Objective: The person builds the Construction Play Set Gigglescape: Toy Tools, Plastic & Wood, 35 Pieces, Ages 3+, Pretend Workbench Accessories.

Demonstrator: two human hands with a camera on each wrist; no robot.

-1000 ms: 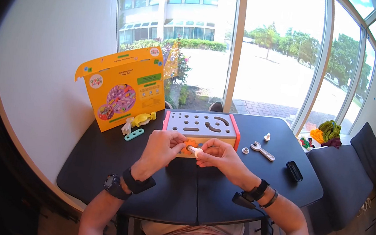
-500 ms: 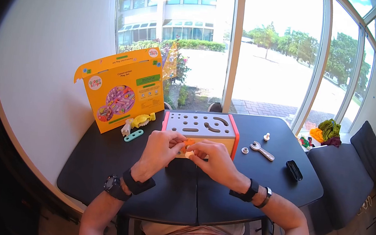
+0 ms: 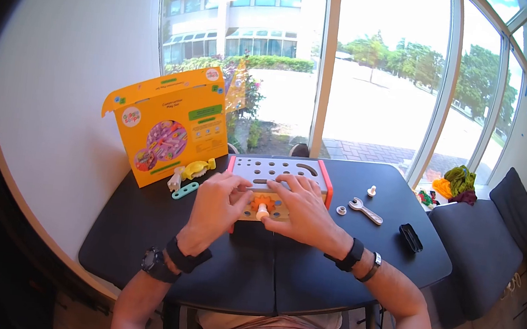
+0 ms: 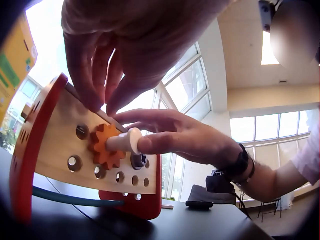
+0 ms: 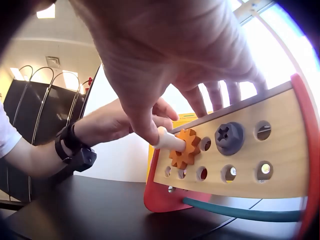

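Note:
A toy workbench (image 3: 326,188) with a grey top full of holes and red ends stands before me. An orange gear (image 5: 186,149) lies against its wooden front panel, with a white bolt (image 5: 172,142) sticking out through it. My right hand (image 3: 307,214) presses the bolt's head with its thumb, fingers stretched over the bench's top edge. The fingertips of my left hand (image 3: 212,205) hang close together at that top edge, left of the gear, holding nothing visible. A grey cross-slot screw (image 5: 230,139) sits in the panel right of the gear.
Right of the bench lie a toy wrench (image 3: 367,211), a small white nut (image 3: 341,210), another white bolt (image 3: 371,190) and a black case (image 3: 410,238). To the left are a teal strip (image 3: 185,191), yellow toy pieces (image 3: 198,168) and an orange box (image 3: 171,121).
The white bolt, earlier held before the bench with the gear, now stands in the gear against the panel. My left hand has let go of the gear; my right fingers have moved onto the top.

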